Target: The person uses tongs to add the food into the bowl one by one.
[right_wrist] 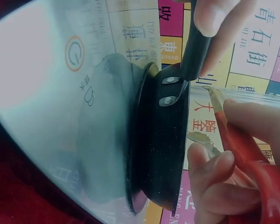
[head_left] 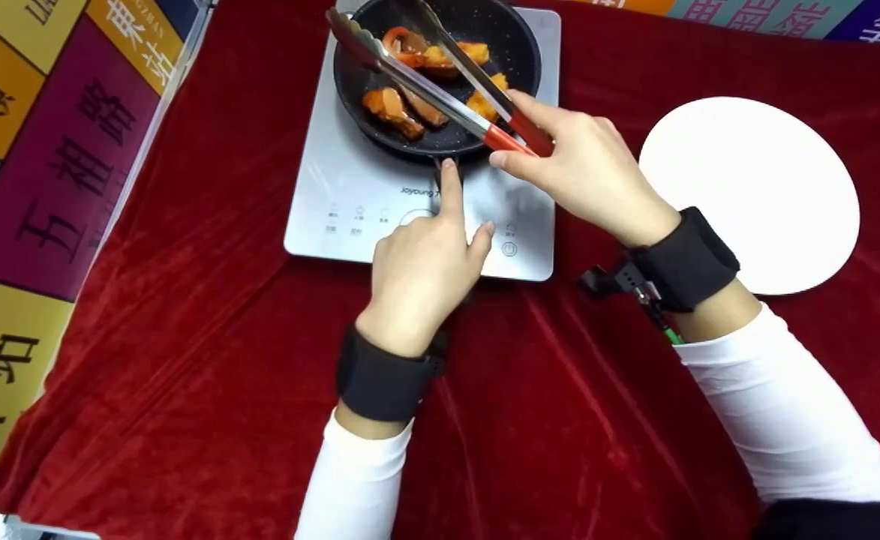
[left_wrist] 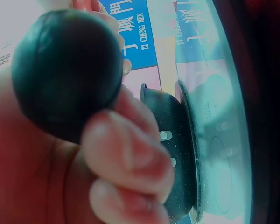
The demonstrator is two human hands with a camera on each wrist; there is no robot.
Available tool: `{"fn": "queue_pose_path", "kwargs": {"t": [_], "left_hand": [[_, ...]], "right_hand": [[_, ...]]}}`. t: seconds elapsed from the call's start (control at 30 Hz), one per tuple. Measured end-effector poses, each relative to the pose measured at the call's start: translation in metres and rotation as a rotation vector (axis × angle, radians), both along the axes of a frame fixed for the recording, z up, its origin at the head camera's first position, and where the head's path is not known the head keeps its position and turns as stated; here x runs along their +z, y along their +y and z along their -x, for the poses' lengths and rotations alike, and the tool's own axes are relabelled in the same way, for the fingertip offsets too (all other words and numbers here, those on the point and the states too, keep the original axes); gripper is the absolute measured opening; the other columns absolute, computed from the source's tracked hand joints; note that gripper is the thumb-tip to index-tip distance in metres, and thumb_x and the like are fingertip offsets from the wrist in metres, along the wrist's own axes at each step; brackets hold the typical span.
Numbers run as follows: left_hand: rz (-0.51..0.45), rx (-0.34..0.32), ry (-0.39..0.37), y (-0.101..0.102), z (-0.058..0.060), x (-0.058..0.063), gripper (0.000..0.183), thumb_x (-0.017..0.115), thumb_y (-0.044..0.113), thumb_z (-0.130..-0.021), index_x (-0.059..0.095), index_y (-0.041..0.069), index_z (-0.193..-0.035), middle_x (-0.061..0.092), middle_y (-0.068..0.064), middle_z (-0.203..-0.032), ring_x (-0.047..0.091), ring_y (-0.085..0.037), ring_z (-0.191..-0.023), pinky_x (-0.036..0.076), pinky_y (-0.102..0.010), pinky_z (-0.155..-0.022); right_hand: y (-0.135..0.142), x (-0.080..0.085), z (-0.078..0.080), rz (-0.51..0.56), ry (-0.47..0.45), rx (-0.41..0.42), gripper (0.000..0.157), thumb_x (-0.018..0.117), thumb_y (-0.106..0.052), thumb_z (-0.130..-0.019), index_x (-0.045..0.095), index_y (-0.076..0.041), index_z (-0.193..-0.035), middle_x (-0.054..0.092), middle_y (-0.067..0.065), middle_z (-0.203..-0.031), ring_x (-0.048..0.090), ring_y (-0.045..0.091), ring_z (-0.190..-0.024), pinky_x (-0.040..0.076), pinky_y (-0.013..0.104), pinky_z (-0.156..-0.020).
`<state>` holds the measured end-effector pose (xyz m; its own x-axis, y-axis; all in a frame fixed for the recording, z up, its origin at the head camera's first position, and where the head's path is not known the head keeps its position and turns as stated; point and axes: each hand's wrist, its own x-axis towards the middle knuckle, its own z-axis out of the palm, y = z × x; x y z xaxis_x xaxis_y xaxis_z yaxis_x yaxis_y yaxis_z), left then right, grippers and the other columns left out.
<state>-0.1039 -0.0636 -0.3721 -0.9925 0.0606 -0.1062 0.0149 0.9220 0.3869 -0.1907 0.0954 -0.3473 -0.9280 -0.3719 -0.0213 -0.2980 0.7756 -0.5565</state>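
Observation:
My left hand (head_left: 428, 262) grips the black handle (right_wrist: 196, 56) of a frying pan (head_left: 516, 45), its index finger stretched along the handle toward the rim. In the left wrist view the rounded handle end (left_wrist: 67, 74) fills the foreground. Browned, glossy pieces of food (head_left: 391, 111) lie in the pan, with a reddish curled piece (head_left: 402, 45) at the back. My right hand (head_left: 586, 165) holds metal tongs (head_left: 440, 100) by their red grips (right_wrist: 240, 144). The tong arms are spread over the pan, with no food between the tips.
Under the pan is a silver induction cooktop (head_left: 319, 202) with touch controls along its front. A white round disc (head_left: 747, 195) lies on the right. Red velvet cloth (head_left: 207, 360) covers the table. Panels with printed characters (head_left: 49, 157) stand along the left and back.

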Motion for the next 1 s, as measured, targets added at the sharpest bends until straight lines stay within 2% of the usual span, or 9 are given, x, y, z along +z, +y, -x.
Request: {"fn": "queue_pose_path", "kwargs": {"t": [0.2,0.53,0.8,0.9,1.0], "left_hand": [[-0.001,0.002,-0.026,0.003,0.003,0.001,0.076,0.041,0.05,-0.089,0.007,0.011,-0.145,0.048,0.0,-0.052,0.048,-0.017,-0.046,0.04,-0.036,-0.045],[0.011,0.004,0.014,0.004,0.002,-0.001,0.075,0.04,0.05,-0.089,0.009,0.009,-0.144,0.047,0.001,-0.05,0.046,-0.018,-0.042,0.037,-0.035,-0.042],[0.017,-0.003,0.028,0.004,0.0,-0.002,0.074,0.039,0.05,-0.09,0.01,0.009,-0.144,0.047,0.0,-0.049,0.046,-0.018,-0.041,0.035,-0.035,-0.04],[0.025,-0.003,0.05,0.002,-0.001,-0.002,0.072,0.039,0.049,-0.09,0.012,0.009,-0.144,0.046,0.0,-0.049,0.044,-0.018,-0.04,0.033,-0.034,-0.039],[0.031,0.002,0.067,0.0,-0.002,-0.003,0.07,0.039,0.047,-0.091,0.013,0.01,-0.144,0.045,0.0,-0.049,0.043,-0.018,-0.039,0.031,-0.033,-0.037]], "right_hand": [[0.006,0.001,0.0,0.007,-0.003,-0.029,0.069,0.059,-0.055,-0.077,0.035,-0.03,-0.137,0.056,0.0,-0.118,0.052,0.015,-0.084,0.038,0.03,-0.069],[0.021,-0.001,-0.006,0.045,0.005,-0.075,0.063,0.058,-0.052,-0.078,0.038,-0.033,-0.135,0.056,-0.001,-0.118,0.053,0.013,-0.088,0.042,0.033,-0.072],[0.04,-0.003,-0.027,0.087,0.06,-0.126,0.059,0.058,-0.041,-0.081,0.035,-0.037,-0.135,0.06,0.003,-0.101,0.049,0.019,-0.075,0.035,0.032,-0.068],[0.049,-0.004,-0.035,0.122,0.061,-0.151,0.061,0.058,-0.037,-0.081,0.031,-0.041,-0.135,0.057,0.002,-0.094,0.048,0.017,-0.077,0.034,0.032,-0.07],[0.059,-0.008,-0.044,0.15,0.057,-0.175,0.063,0.057,-0.033,-0.082,0.027,-0.042,-0.137,0.053,-0.001,-0.087,0.045,0.016,-0.069,0.033,0.029,-0.064]]}}
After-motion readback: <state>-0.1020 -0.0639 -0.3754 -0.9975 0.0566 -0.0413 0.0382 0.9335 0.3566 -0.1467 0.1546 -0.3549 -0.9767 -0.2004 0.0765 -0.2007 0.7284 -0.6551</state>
